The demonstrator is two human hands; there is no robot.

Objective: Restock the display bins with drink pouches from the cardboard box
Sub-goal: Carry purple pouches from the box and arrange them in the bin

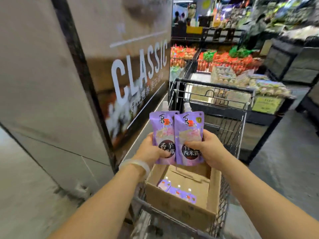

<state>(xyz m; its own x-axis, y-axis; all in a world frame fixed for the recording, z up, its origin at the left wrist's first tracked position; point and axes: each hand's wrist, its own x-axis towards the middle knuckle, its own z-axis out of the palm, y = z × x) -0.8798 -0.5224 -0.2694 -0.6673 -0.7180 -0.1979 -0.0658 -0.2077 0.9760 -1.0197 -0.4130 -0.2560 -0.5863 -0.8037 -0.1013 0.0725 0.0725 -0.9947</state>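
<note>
At lower centre of the frame, one soft purple spouted drink pouch (164, 135) is gripped low by the left hand (151, 150), its twin (189, 137) by the right hand (207, 149), fingers curled around each. Light, pliable, likely slick film is judged; the firmer lower edges suit holding. More remain below in the open brown cardboard box (183, 204)

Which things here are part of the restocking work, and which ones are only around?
Part of the job:
left hand, gripping left pouch
right hand, gripping right pouch
cardboard box
pouches in the box
cart

Only around:
CLASSIC sign
orange packs
yellow tag
</note>
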